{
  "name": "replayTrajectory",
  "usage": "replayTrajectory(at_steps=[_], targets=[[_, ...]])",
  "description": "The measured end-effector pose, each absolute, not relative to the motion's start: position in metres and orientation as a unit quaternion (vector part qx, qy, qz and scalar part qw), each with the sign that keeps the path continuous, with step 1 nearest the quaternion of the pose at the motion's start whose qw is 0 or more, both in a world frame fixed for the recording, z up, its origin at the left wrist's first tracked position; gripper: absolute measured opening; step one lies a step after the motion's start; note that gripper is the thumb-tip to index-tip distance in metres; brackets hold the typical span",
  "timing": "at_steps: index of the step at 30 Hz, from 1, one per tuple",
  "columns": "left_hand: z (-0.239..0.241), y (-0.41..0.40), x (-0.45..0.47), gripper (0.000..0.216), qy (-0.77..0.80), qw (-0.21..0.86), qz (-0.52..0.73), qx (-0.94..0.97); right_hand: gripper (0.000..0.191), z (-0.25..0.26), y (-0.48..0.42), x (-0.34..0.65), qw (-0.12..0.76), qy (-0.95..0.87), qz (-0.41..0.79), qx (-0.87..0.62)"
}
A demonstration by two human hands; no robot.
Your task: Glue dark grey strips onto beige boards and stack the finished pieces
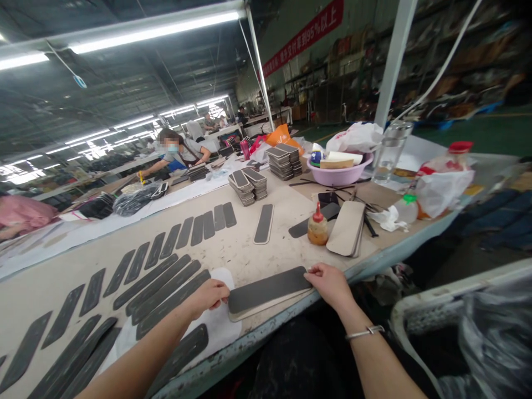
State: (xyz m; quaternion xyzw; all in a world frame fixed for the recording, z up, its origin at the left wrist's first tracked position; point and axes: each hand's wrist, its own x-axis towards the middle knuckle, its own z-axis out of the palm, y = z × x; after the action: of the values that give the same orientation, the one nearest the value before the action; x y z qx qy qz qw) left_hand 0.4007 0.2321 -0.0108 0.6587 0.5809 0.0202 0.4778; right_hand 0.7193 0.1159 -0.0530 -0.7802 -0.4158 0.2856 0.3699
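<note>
Dark strip (268,290) pinched at both ends by left hand (208,296) and right hand (330,282).

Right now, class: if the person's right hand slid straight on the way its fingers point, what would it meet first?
The right hand points leftward along the table edge and already touches the dark strip at its end. Beyond that strip, the left hand at the other end looks next, though depth is uncertain.

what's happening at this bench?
A person at a long worktable holds a dark flat strip by both ends: left hand on one end, right hand on the other. The strip lies on a pale piece at the table's near edge. Rows of similar strips lie to the left; a glue bottle stands behind.
</note>
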Motion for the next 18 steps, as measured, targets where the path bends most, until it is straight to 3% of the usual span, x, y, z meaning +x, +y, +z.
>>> replayTrajectory(at_steps=[12,18], targets=[[-0.023,0.234,0.401,0.013,0.591,0.478,-0.011,0.650,0.012,-0.058,0.125,0.723,0.267,-0.456,0.246,-0.813],[-0.020,0.230,0.403,0.025,0.594,0.484,-0.015,0.642,0.015,-0.057,0.126,0.723,0.242,-0.462,0.237,-0.820]])
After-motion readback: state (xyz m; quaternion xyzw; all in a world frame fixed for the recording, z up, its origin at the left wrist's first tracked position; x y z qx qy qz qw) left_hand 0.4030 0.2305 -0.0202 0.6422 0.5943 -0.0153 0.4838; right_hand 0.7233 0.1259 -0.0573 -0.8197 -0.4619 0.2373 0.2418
